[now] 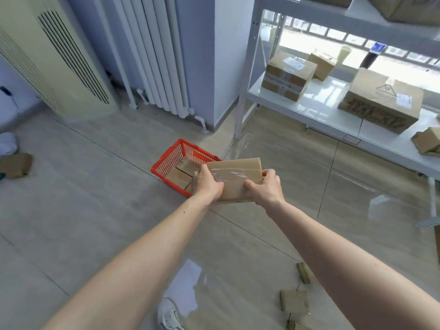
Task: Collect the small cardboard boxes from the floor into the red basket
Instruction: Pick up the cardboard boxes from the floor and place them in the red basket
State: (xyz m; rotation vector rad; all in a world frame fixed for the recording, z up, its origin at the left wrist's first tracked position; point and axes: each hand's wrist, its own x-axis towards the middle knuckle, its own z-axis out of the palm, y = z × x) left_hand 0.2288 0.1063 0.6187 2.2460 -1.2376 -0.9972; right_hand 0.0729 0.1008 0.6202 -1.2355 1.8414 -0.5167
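Observation:
A flat cardboard box (pixel 235 177) sealed with clear tape is held in the air by both hands. My left hand (pixel 206 184) grips its left edge and my right hand (pixel 265 188) grips its right edge. The box hovers over the near right part of the red basket (pixel 172 157), which stands on the tiled floor and holds brown boxes (pixel 178 177) inside. Small cardboard boxes (pixel 294 301) lie on the floor near my feet at the lower right, with a narrow one (pixel 303 272) just beyond.
A white metal shelf (pixel 309 108) with larger cardboard boxes stands at the right. A radiator (pixel 157 55) and a floor air conditioner (pixel 54 55) line the back wall. Another brown box (pixel 15 165) lies at the far left. My white shoe (pixel 169 315) shows below.

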